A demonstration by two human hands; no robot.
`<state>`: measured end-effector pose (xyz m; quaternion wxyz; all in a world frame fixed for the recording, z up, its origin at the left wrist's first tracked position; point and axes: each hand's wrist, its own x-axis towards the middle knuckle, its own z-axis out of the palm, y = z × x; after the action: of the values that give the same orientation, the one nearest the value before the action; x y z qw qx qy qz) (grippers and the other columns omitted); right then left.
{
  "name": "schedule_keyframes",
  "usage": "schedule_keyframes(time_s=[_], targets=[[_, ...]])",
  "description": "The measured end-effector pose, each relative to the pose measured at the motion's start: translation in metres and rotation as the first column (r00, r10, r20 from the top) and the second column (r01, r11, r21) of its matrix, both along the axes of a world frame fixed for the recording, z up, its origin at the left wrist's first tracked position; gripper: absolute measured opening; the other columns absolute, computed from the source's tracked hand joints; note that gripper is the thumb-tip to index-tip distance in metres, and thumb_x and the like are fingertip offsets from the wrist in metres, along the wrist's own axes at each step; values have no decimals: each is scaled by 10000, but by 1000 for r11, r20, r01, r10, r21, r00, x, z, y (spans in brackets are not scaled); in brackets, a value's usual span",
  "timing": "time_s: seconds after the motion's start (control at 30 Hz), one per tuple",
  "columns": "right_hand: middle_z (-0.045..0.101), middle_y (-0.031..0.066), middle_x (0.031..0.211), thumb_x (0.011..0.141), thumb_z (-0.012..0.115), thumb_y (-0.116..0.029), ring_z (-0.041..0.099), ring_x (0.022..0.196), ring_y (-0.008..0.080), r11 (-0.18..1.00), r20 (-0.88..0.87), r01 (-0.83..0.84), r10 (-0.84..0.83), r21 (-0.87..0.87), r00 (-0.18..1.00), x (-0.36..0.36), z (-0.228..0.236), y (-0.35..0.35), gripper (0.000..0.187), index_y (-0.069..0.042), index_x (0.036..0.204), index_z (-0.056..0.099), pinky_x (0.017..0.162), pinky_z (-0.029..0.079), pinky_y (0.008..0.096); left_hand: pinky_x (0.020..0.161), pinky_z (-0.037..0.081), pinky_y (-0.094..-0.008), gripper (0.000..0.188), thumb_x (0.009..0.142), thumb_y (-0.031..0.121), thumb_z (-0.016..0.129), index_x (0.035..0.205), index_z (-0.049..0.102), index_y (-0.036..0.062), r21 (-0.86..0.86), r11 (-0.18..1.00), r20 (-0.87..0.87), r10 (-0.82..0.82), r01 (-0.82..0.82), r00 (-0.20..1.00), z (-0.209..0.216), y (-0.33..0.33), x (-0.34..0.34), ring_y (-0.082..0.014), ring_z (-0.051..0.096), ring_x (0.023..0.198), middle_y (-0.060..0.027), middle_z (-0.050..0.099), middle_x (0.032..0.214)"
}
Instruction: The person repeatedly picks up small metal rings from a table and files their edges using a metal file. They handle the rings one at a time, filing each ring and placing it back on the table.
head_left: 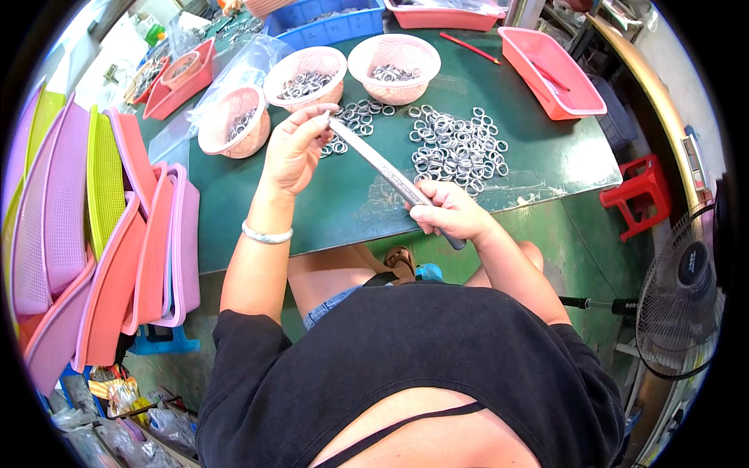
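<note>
My right hand is wrapped round the dark handle end of a ring sizing stick, a long grey tapered metal rod with markings. The rod slants up to the left over the green table. At its thin end, the thumb and forefinger of my left hand are pinched together on a small shiny bit, too small to make out. Behind the rod's tip lies a small group of silver rings. A larger pile of silver rings spreads on the table to the right of the rod.
Three pink baskets holding rings, a left one, a middle one and a right one, stand behind my hands. Farther off are a blue crate and a red tray. Stacked plastic baskets crowd the left; a fan stands right.
</note>
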<state>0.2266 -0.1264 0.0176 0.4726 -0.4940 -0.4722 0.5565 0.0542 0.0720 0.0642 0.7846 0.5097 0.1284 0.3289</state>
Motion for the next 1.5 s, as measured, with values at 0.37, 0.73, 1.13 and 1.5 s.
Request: schedule_keyframes(time_s=[0.37,0.73,1.13,1.5], targets=[[495,-35,611,811,572,-196,434,518,25,999,-11,26,-25,29,1000,-3,2,-3,151,-56,851,532,455,338,173,729,417,-222,255,781,47,619,1029,588,-2,-151,981,7,-123,123,992,-28,-52,14,-78,513,771,-11,594,879],[500,-32,624,808,572,-185,458,526,31,999,-2,35,-35,34,999,-3,1,-2,168,-39,886,540,467,361,176,674,387,-199,191,792,96,622,965,604,18,-20,1000,-99,-3,1,995,-25,-56,15,-58,485,714,15,576,803],[509,-15,611,809,562,-169,472,509,37,999,11,23,-23,48,1000,-4,2,-2,170,-23,893,540,453,369,175,686,392,-202,220,792,101,617,990,594,9,-23,1000,-72,-22,21,997,-28,-57,11,-62,492,728,6,581,830],[510,-12,609,806,560,-194,473,508,37,999,1,34,-34,22,999,-2,-1,-2,206,-20,915,537,451,366,175,716,408,-240,294,843,225,518,1001,563,-19,75,997,-169,4,9,986,-25,-53,13,-97,497,727,-17,558,786]])
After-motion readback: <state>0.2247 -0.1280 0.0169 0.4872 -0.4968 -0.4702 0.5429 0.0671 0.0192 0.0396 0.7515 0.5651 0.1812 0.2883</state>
